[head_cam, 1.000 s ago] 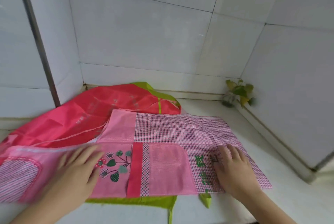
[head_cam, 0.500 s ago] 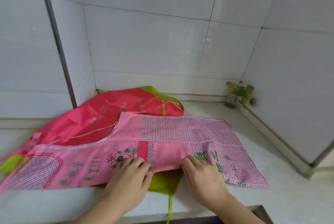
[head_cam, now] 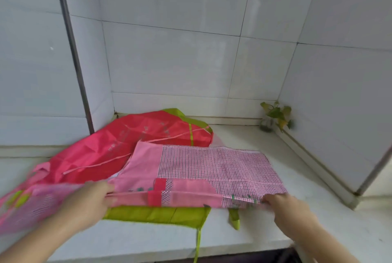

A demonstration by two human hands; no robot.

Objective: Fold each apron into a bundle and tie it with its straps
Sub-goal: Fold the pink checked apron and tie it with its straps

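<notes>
White-tiled corner, pale stone counter [head_cam: 265, 231]: at the near edge, a person's left hand [head_cam: 84, 205] & right hand [head_cam: 290, 209] each pinch the near edge of a pink gingham apron [head_cam: 212, 167], fingers curled on the cloth, lifting it into a fold. Green apron [head_cam: 161, 215] lies under it, w/ a strap [head_cam: 198, 243] hanging over the counter edge. Behind, a red apron [head_cam: 127, 144] is heaped toward the wall. Far right corner: small potted plant [head_cam: 273, 117].
</notes>
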